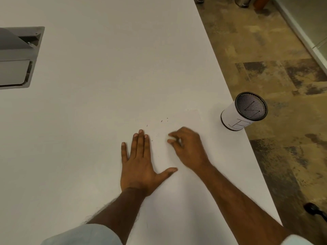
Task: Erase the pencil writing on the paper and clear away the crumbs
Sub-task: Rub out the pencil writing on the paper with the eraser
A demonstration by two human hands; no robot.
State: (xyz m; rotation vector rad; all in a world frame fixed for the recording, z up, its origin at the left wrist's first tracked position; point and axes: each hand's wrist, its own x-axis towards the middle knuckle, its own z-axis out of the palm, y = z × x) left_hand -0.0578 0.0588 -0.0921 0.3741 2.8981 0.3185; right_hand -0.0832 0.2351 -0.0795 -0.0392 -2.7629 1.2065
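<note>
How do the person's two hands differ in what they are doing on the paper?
The left hand lies flat, fingers straight and spread, palm down; the right hand is curled, fingertips bunched as if pinching something small. The left hand looks sharp; the right hand is blurred. Both are bare and rest over the paper, near dark crumbs.

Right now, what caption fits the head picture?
Left hand steadies paper while right hand rubs among crumbs.

Two bare forearms, both with visible hair. Pale blue sleeves (83, 234) pushed up near the elbows. Short, trimmed nails on the fingers (141, 137). No rings, watch or bracelet visible.
</note>
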